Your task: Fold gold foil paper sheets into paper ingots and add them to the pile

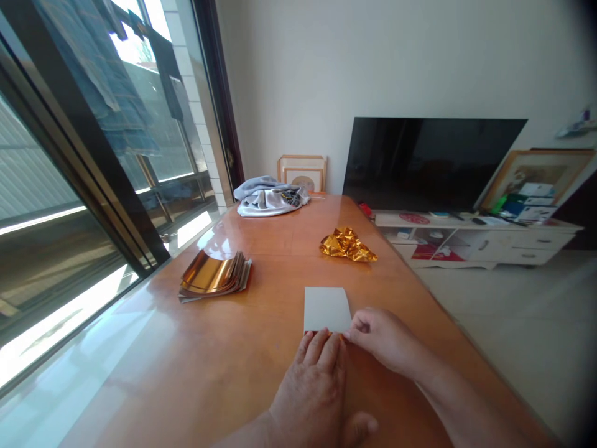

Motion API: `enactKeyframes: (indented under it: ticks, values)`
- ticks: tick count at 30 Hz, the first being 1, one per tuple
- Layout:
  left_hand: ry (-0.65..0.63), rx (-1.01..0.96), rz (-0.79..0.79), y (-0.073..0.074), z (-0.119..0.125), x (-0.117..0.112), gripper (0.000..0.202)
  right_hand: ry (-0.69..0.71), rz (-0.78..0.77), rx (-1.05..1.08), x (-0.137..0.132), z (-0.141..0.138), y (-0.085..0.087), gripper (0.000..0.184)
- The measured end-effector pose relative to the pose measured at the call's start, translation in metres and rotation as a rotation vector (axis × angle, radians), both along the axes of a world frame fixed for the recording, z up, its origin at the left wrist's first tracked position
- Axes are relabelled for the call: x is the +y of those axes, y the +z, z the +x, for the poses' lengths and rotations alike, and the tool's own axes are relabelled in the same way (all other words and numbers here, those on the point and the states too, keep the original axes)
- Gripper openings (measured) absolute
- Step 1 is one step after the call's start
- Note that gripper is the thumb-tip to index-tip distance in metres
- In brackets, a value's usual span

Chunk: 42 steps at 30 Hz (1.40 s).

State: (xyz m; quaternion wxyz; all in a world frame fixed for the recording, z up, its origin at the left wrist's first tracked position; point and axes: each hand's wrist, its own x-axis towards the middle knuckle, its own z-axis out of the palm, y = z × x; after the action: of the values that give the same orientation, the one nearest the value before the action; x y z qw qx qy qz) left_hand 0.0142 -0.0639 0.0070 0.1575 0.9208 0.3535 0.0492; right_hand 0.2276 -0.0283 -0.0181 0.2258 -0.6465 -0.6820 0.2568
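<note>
A small sheet of foil paper (326,309) lies on the table with its plain grey side up and a thin strip of gold-orange showing along its near edge. My left hand (314,376) rests over that near edge, fingers stretched out flat and pressing on it, thumb apart to the right. At the sheet's near right corner, my right hand (375,333) has thumb and forefinger closed in a pinch on the edge. The left fingers hide much of the near edge.
A stack of gold foil sheets (212,277) curls up on the left of the wooden table (261,354). Crumpled gold foil (347,244) lies beyond the sheet. Bundled grey cloth (270,196) sits at the far end, and a window (93,186) borders the left side.
</note>
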Motion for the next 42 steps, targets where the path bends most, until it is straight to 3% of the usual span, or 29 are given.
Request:
enactKeyframes:
  ticks: [24,42]
  values:
    - [-0.053,-0.035,0.031,-0.016,-0.005,0.007,0.098,-0.002,0.0,-0.041,0.002,0.001,-0.005,0.026]
    - [-0.05,-0.039,0.061,-0.006,-0.008,0.008,0.09,0.003,0.014,-0.015,-0.002,0.0,0.002,0.02]
